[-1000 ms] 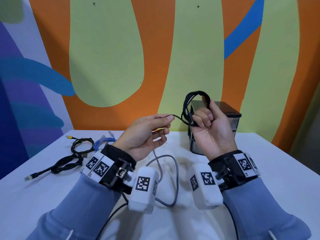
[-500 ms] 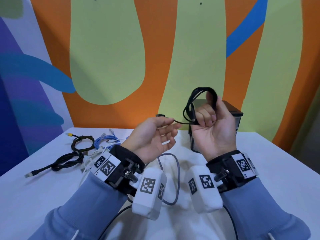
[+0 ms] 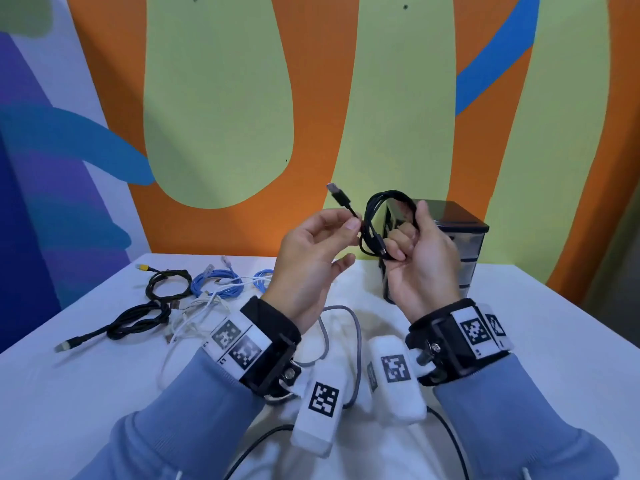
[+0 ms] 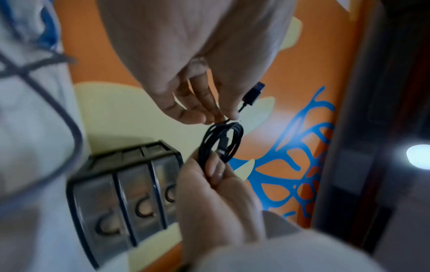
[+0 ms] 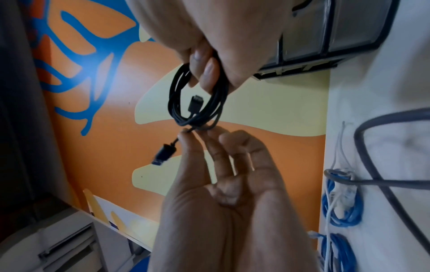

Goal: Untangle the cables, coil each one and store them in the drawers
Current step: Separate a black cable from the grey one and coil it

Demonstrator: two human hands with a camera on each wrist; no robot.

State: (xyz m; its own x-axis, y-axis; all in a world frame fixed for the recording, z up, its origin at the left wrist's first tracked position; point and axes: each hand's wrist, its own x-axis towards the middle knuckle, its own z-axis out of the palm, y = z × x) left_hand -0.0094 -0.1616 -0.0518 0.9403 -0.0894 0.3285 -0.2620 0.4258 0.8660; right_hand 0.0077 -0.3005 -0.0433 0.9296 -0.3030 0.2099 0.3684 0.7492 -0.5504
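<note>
A thin black USB cable (image 3: 372,223) is wound into a small coil held up in the air in front of me. My right hand (image 3: 412,247) grips the coil (image 5: 197,103), fingers curled through its loops. Beside it, my left hand (image 3: 332,233) pinches the free tail just below its USB plug (image 3: 337,195), which sticks up and to the left. In the left wrist view the same plug (image 4: 253,93) juts out past the pinching fingertips. The black drawer unit (image 3: 464,258) stands on the table behind my right hand, its drawers (image 4: 139,198) closed.
On the white table (image 3: 69,393) at the left lie more cables: a black one with a yellow plug (image 3: 166,282), a thick black braided one (image 3: 135,320), blue ones (image 3: 221,282) and white ones (image 3: 194,313). A grey cable (image 3: 356,341) loops near my wrists.
The last tail has been drawn through my left fingers: the plug has come up clear above them. Both hands have risen slightly and the coil has gained its final turn.
</note>
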